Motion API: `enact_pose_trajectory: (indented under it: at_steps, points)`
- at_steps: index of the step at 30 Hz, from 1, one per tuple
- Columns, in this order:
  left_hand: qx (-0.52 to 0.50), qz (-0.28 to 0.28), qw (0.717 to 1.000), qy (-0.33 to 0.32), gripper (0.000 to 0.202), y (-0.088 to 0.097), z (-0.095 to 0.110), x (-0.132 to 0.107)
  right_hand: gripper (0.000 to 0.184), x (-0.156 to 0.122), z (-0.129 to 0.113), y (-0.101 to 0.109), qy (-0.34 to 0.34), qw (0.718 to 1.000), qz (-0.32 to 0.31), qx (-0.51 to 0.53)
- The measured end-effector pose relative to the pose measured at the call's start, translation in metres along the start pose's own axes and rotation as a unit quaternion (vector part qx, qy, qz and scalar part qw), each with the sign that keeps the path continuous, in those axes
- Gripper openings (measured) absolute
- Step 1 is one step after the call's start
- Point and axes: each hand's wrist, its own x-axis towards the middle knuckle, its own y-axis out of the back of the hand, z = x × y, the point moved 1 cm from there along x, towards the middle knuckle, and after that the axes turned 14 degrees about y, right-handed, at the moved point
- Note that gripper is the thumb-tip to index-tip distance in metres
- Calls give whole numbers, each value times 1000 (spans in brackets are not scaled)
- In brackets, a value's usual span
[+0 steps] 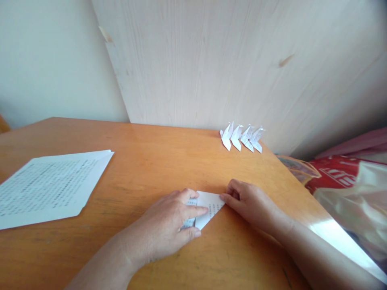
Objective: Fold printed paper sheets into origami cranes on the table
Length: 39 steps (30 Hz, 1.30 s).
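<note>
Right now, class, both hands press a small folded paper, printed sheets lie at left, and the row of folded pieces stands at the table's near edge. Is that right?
No: the head view shows the row of folded pieces at the far edge of the table, by the pale board. The left hand and right hand press the small folded paper; printed sheets lie left.

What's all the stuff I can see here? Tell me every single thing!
small folded white printed paper: one, white, table's near middle
folded white paper shapes: about four, white, row at table's far edge
white printed paper sheets: count unclear, white, table's left
orange wooden table: one, orange, under everything
pale wooden board: one, cream, leaning behind table
red and clear plastic bag: one, right of table
left hand: one, pressing the small paper
right hand: one, fingertip at its right corner
</note>
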Motion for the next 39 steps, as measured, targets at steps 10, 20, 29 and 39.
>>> enact_pose_trajectory:
  at_steps: [10,20,29,39]
  points:
    - [-2,-12,999,29,46,3,3,-1,19,0,-4,2,1,1000,-3,-12]
    - [38,-25,999,-17,44,0,-2,2,19,0,0,1,5,1000,-2,-19]
    - [29,-9,1000,-4,36,-2,0,5,21,-1,-1,1,13,1000,-1,-20]
    - [24,-9,1000,5,41,-6,-3,6,19,0,0,2,14,1000,-3,-21]
